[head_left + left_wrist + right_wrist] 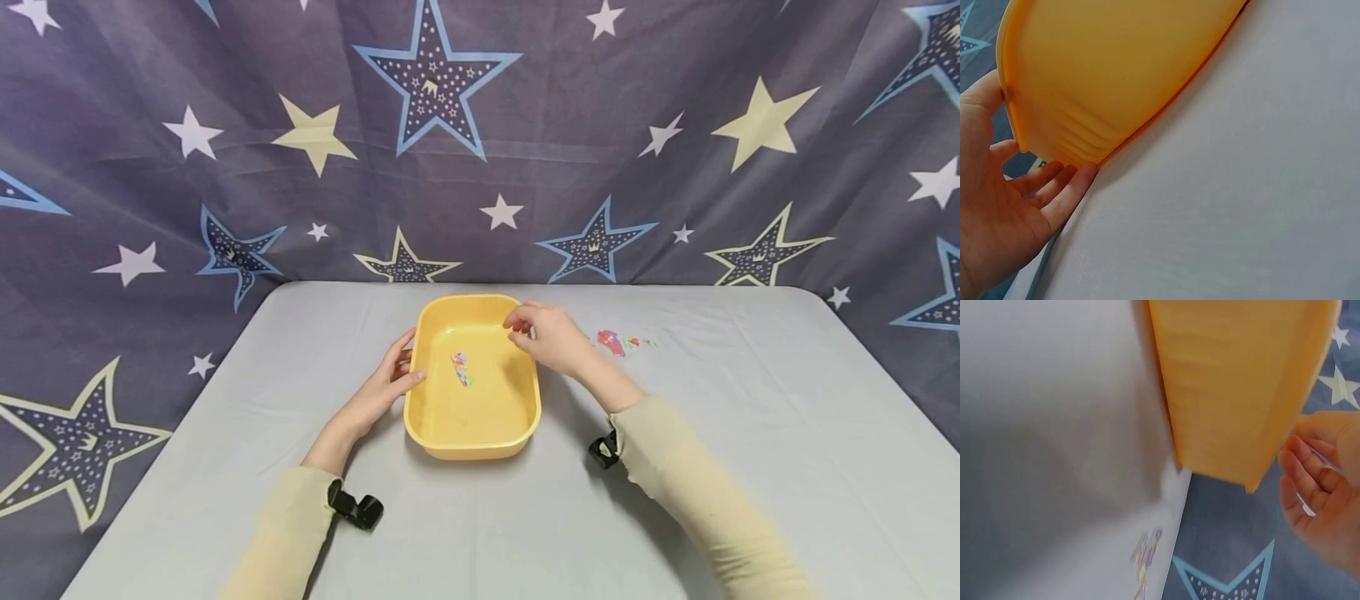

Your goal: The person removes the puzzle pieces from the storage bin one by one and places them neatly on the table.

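Note:
A yellow plastic tub (474,433) with rounded corners stands on the table. Inside it lie small colourful cutouts (461,369), left of the middle. My left hand (387,383) holds the tub's left side, thumb over the rim and fingers against the outer wall, as the left wrist view also shows. Over the far right rim is my right hand (551,336), its fingers bent and thumb close to the index fingertip; I cannot tell whether something small is between them. Right of this hand, a red and purple cutout (611,342) lies on the table beside smaller ones (633,342).
A pale grey cloth covers the table (465,533). Behind it hangs a dark curtain (510,108) with stars, reaching the table's far edge. Black wrist cameras (356,506) sit on both sleeves, the right one near the tub's right side.

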Available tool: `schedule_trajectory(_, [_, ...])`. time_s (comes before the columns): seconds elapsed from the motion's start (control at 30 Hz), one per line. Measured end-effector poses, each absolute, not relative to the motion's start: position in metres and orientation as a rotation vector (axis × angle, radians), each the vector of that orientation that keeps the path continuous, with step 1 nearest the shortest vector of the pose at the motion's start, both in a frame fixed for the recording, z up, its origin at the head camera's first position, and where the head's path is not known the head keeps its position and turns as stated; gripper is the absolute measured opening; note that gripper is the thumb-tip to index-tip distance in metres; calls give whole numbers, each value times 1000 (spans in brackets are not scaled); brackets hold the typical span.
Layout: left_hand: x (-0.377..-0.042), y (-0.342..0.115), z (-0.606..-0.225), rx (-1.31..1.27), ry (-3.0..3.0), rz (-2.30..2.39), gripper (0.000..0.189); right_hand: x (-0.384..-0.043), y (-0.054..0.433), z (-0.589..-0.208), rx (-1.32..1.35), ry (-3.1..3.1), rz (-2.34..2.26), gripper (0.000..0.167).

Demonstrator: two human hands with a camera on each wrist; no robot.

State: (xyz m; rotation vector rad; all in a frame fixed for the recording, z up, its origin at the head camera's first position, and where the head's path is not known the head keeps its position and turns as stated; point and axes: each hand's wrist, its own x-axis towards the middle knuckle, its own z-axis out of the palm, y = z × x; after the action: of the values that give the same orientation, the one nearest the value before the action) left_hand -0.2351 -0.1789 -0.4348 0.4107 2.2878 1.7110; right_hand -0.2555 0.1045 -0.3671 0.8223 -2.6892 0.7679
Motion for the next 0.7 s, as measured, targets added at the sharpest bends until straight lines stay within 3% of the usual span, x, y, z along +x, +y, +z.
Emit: schedule_trajectory(0.7, [-228,-176,-421,394,2268,1712,70,-251,58,-379,980,-2817,711,13])
